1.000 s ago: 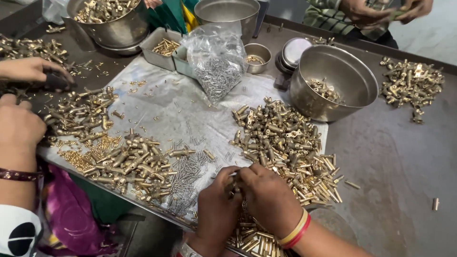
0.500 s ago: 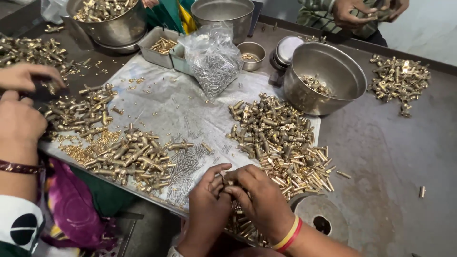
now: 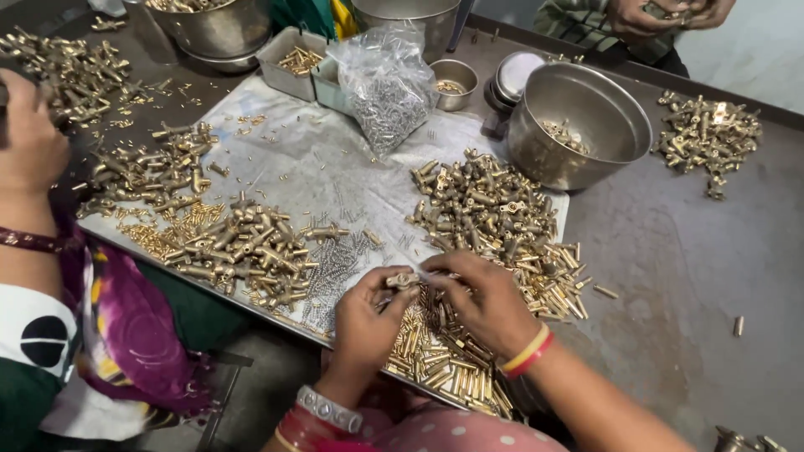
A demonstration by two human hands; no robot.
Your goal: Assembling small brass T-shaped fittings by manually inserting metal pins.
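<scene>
Brass fitting [image 3: 403, 279], small and round-headed, sits pinched in the left hand [image 3: 366, 322] fingertips, above the near edge of the worktop [image 3: 687, 276]. Right hand [image 3: 483, 299] meets it, its grip pressed together on a thin pin at the fitting (pin barely visible). Below both hands lies a heap of short brass tubes [image 3: 440, 356]. Beyond, a larger pile of brass fittings [image 3: 490, 209] on white sheeting [image 3: 310, 163]; steel bowl [image 3: 578, 125] farther right. Another person's hand [image 3: 29, 138] at far left.
</scene>
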